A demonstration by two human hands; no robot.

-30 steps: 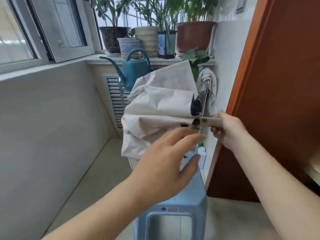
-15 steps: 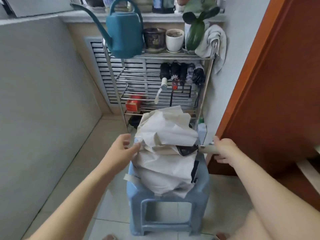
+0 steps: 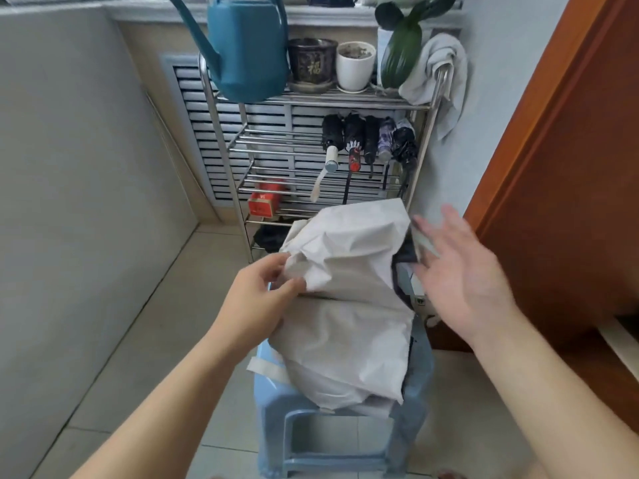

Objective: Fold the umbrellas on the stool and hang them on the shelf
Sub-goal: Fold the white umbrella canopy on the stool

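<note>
A loose, unfolded pale grey umbrella (image 3: 349, 305) lies crumpled on the light blue plastic stool (image 3: 276, 406). My left hand (image 3: 262, 299) pinches a fold of its canopy at the left edge. My right hand (image 3: 460, 274) hovers open, fingers spread and blurred, just right of the umbrella's handle end (image 3: 423, 242), which pokes out at the right. Behind the stool stands a steel wire shelf (image 3: 221, 133); several folded umbrellas (image 3: 370, 143) hang from its upper rail.
On the shelf's top tier stand a teal watering can (image 3: 249, 50), a dark pot (image 3: 313, 62), a white pot (image 3: 355, 65) and a plant. A grey towel (image 3: 437, 74) drapes the shelf's right post. A red box (image 3: 264, 202) sits lower. An orange-brown door (image 3: 567, 167) is right, a grey wall left.
The umbrella came down from chest height onto the stool. My right hand let go of the handle and opened. My left hand took a pinch of the canopy.
</note>
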